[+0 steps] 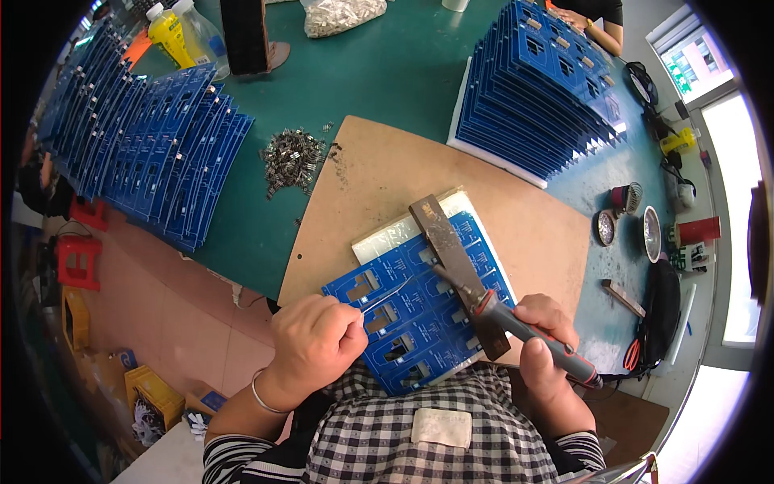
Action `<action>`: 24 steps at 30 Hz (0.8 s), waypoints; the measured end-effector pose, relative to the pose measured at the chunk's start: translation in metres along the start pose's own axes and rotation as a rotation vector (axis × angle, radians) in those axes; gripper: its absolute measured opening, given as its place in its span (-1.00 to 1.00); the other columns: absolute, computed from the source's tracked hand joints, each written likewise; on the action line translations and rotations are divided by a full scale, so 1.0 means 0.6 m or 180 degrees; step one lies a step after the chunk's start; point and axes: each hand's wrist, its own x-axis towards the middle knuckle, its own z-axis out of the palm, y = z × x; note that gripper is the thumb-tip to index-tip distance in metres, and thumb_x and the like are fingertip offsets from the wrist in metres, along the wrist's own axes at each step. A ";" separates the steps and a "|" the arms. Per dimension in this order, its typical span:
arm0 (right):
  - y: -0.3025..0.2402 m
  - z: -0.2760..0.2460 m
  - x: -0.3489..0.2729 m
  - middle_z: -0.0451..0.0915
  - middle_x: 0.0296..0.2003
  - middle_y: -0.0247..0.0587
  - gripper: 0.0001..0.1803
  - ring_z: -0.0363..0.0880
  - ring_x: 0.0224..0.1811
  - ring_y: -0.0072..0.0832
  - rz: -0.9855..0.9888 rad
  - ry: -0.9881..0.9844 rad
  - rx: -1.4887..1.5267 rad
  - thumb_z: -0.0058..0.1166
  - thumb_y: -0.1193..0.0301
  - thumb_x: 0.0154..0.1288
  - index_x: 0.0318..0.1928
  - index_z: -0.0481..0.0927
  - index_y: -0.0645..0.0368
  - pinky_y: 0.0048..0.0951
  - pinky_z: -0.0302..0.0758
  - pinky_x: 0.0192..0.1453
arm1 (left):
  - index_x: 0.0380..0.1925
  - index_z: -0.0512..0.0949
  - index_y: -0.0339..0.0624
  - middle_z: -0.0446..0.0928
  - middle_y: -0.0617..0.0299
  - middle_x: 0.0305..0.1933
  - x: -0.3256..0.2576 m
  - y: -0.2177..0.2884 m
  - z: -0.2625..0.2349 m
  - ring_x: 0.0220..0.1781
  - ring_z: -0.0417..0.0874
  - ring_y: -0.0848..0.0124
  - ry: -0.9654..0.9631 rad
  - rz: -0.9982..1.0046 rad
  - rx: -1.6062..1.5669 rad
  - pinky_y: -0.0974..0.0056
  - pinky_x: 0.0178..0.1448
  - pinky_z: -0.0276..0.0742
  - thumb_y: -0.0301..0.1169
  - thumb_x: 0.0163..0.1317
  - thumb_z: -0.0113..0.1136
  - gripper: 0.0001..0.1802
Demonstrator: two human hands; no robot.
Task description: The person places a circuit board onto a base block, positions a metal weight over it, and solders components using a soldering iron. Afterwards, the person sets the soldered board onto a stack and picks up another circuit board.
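A blue circuit board panel (pixel 385 270) with rectangular cut-outs lies tilted in front of me, on a pale pad (pixel 387 240). Across it rests a dark brown bar (pixel 442 234). My left hand (pixel 317 339) is closed on thin pointed tweezers (pixel 384 297), whose tip is over the board's middle. In my right hand (pixel 544 339) is a soldering iron (pixel 536 332) with a grey and red handle. Its dark tip points up and left, over the bar and board; whether it touches either, I cannot tell.
A brown sheet (pixel 371 161) lies beneath on the green table (pixel 387 81). Small metal parts (pixel 292 161) are heaped at its left. Stacked blue boards stand left (pixel 161 145) and right (pixel 524 97). Bowls (pixel 651 234) sit at the right edge. Another person's arm (pixel 605 34) shows far right.
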 end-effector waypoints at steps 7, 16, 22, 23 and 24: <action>0.014 0.010 -0.011 0.60 -0.32 -0.08 -0.68 0.54 -0.25 -0.28 0.0208 0.0056 -0.0005 0.13 0.30 0.26 -0.18 0.63 0.35 -0.30 0.46 -0.09 | -0.53 0.41 -0.10 0.33 0.28 -0.68 -0.006 -0.001 -0.012 -0.69 0.38 0.32 -0.0047 0.0026 -0.0027 0.28 -0.62 0.25 -0.66 -0.16 0.23 -0.76; 0.013 0.019 -0.006 0.62 -0.32 -0.08 -0.65 0.53 -0.22 -0.29 0.0378 -0.0063 -0.0054 0.16 0.25 0.25 -0.18 0.66 0.34 -0.30 0.46 -0.05 | -0.53 0.41 -0.10 0.34 0.29 -0.68 -0.005 -0.003 -0.005 -0.69 0.38 0.32 0.0001 0.0036 0.0009 0.28 -0.61 0.27 -0.65 -0.15 0.24 -0.76; 0.014 0.022 -0.006 0.62 -0.33 -0.09 -0.63 0.53 -0.22 -0.30 0.0399 -0.0037 -0.0012 0.17 0.21 0.26 -0.18 0.67 0.33 -0.32 0.46 -0.06 | -0.51 0.42 -0.10 0.36 0.29 -0.67 -0.009 -0.003 -0.001 -0.68 0.38 0.33 0.0004 0.0082 0.0018 0.28 -0.61 0.27 -0.65 -0.14 0.24 -0.76; 0.014 0.023 -0.005 0.62 -0.33 -0.09 -0.63 0.53 -0.22 -0.31 0.0398 -0.0028 0.0003 0.17 0.22 0.26 -0.18 0.67 0.33 -0.32 0.46 -0.06 | -0.51 0.42 -0.10 0.36 0.29 -0.67 -0.009 -0.004 0.000 -0.68 0.38 0.33 -0.0030 0.0071 0.0025 0.28 -0.61 0.27 -0.65 -0.14 0.24 -0.76; 0.014 0.023 -0.005 0.62 -0.34 -0.09 -0.63 0.52 -0.22 -0.31 0.0413 0.0000 0.0010 0.17 0.22 0.26 -0.18 0.66 0.33 -0.32 0.46 -0.06 | -0.51 0.42 -0.10 0.36 0.29 -0.67 -0.010 -0.005 0.001 -0.68 0.38 0.33 0.0023 0.0092 0.0025 0.28 -0.61 0.27 -0.65 -0.14 0.24 -0.76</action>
